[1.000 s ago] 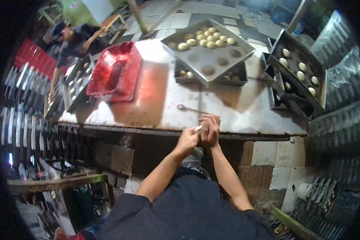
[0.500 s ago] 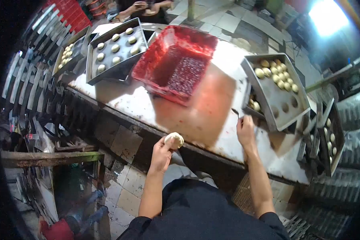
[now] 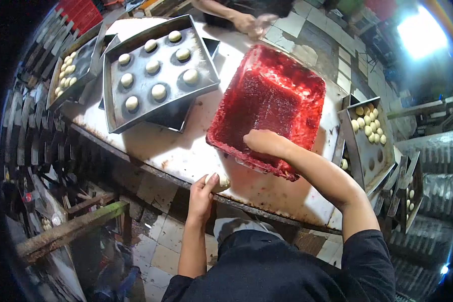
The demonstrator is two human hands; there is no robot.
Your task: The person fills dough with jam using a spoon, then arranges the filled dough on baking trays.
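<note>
Left hand (image 3: 202, 194) curled around a pale round dough ball (image 3: 221, 181) at the near edge of the worn metal table (image 3: 186, 153), right hand (image 3: 263, 141) fingers bent, reaching into the red plastic tub of red filling (image 3: 282, 95), whether it grips anything hidden, grey metal baking tray of dough balls (image 3: 156, 75) beyond.

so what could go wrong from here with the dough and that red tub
The left hand holds the dough ball right at the table edge; a loose grip could drop it to the floor. The right hand reaches into the red tub, which sits near that edge and might get nudged. The sleeve could pick up red filling.
</note>
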